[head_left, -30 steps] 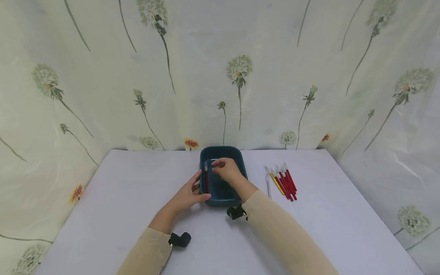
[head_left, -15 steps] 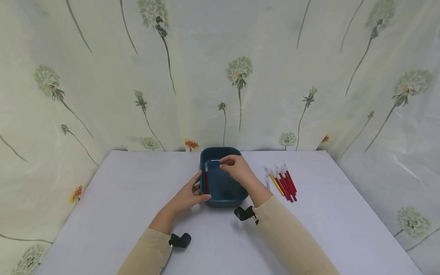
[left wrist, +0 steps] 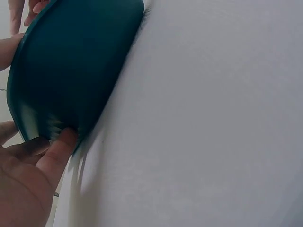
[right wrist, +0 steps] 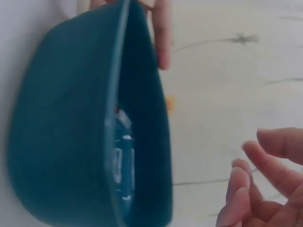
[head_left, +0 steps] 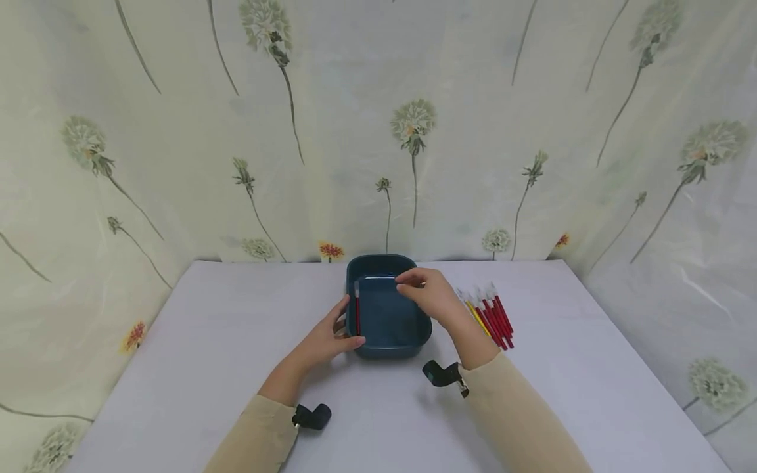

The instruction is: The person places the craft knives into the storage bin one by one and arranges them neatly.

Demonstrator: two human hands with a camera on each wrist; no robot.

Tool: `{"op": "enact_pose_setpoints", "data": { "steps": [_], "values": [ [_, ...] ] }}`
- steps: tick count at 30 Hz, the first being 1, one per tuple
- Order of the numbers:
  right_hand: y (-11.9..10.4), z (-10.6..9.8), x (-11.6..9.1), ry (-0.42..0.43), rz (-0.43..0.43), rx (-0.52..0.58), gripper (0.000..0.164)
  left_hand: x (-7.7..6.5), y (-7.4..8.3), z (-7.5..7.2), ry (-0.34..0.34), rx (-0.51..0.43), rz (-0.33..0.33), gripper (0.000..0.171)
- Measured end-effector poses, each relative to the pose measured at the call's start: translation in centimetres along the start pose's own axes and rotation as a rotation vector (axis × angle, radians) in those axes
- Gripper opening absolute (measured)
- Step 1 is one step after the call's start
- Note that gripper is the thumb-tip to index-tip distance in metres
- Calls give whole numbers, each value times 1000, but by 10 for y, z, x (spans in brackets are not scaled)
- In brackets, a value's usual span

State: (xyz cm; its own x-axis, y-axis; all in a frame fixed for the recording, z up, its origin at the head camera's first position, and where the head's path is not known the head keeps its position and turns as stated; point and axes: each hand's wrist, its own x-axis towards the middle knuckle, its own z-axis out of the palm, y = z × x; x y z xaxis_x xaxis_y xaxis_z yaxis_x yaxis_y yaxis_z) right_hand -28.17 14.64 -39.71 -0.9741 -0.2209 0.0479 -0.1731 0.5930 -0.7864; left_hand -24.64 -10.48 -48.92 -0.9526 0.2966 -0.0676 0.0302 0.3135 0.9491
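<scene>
A dark teal, deep rectangular tub (head_left: pixel 390 322) stands at the back middle of the table. My left hand (head_left: pixel 322 338) holds it by its near left corner, thumb at the front wall and fingers along the left side; the left wrist view shows the fingers against the tub (left wrist: pixel 75 56). Inside, along the left wall, lies a slim red pen-like stick (head_left: pixel 357 312) with a pale tip. Over the tub's right rim is my right hand (head_left: pixel 430 292), fingers loosely bent. In the right wrist view nothing shows between the right hand's fingers (right wrist: pixel 244 182), and they are apart from the tub.
Right of the tub, several red sticks (head_left: pixel 495 318) with clear tips lie fanned together, with a yellow stick (head_left: pixel 480 316) at their left, partly behind the right wrist. A flower-printed cloth (head_left: pixel 296 131) rises along the table's back edge (head_left: pixel 284 264).
My right hand has moved right, from over the middle of the tub to its right rim. The left hand keeps its place on the tub, and the red stick inside lies where it was.
</scene>
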Motion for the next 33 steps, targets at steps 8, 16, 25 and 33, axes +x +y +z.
{"op": "enact_pose_setpoints", "data": {
  "steps": [8,16,25,33],
  "values": [
    [-1,-22,-18,12,-11,0,27,1,-3,0,-8,-12,12,96],
    [11,-41,-31,45,4,-21,28,-1,-1,1,0,10,13,93],
    [29,-69,-48,91,16,-65,32,0,-4,2,-1,-1,17,94],
    [53,-89,-58,100,71,-94,35,-1,-3,1,-8,-11,31,94]
  ]
}}
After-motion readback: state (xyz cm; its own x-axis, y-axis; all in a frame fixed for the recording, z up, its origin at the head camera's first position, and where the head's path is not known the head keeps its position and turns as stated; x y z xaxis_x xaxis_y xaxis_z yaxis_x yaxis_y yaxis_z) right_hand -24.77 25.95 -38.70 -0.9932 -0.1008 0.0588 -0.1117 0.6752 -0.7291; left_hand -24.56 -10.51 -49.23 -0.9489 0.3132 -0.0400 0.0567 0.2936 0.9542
